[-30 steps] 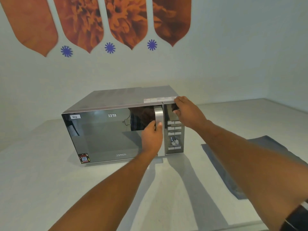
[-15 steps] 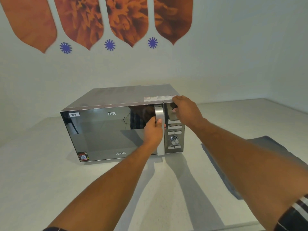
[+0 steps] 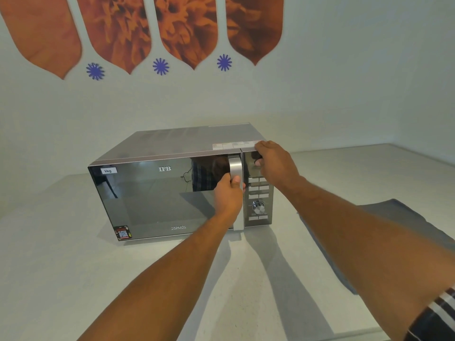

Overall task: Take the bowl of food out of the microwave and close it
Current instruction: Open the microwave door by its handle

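A silver microwave (image 3: 172, 141) with a mirrored door (image 3: 152, 198) stands on a pale counter, its door flush with the body. My left hand (image 3: 227, 195) is wrapped around the vertical silver door handle (image 3: 235, 166) at about mid height. My right hand (image 3: 275, 163) rests on the top right front corner of the microwave, fingers over the top edge and thumb on the control panel (image 3: 258, 200). The mirrored door hides the inside, so no bowl is visible.
A grey cloth (image 3: 394, 232) lies flat on the counter (image 3: 73, 279) to the right of the microwave. A wall with orange petal shapes and blue stars rises behind. The counter's front edge runs along the bottom right.
My left hand has slid slightly up the handle and tightened its grip. The right hand stays on the top corner. The door looks unchanged.
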Action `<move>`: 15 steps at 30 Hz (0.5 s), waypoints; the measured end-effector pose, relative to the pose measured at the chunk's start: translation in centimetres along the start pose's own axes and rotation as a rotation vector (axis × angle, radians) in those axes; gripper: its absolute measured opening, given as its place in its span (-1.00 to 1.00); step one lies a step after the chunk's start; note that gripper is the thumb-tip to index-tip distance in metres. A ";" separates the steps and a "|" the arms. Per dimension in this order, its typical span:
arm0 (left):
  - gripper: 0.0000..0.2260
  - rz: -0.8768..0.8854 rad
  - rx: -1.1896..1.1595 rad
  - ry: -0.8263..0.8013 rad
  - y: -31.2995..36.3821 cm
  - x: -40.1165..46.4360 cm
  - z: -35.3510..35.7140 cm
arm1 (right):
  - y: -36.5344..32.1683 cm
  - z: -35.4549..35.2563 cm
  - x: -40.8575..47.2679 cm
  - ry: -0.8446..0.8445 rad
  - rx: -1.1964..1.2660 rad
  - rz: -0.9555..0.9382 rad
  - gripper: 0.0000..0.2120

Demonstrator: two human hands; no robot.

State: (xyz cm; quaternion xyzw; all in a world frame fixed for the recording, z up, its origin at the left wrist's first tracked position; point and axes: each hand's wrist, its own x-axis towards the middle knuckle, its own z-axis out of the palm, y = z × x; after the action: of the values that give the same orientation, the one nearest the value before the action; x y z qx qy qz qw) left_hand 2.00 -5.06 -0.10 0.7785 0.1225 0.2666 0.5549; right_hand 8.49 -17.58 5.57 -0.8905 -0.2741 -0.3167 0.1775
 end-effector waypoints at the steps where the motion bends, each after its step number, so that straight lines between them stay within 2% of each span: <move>1: -0.82 -0.002 0.001 0.002 0.0 0.0 0.0 | 0.0 0.0 0.0 -0.001 0.001 0.000 -0.68; 10: -0.80 -0.013 -0.029 0.008 0.1 -0.5 -0.1 | 0.0 0.1 0.1 -0.006 -0.009 0.001 -0.70; 15: -0.79 0.036 -0.119 -0.055 -0.4 -3.5 -1.8 | -0.2 0.0 0.1 -0.011 0.003 0.031 -0.69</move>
State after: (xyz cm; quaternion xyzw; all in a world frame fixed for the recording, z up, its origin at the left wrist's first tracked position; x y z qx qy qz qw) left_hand -1.84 -5.20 -0.99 0.7531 0.0771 0.2617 0.5987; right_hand 8.45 -17.42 5.67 -0.8962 -0.2617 -0.3084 0.1821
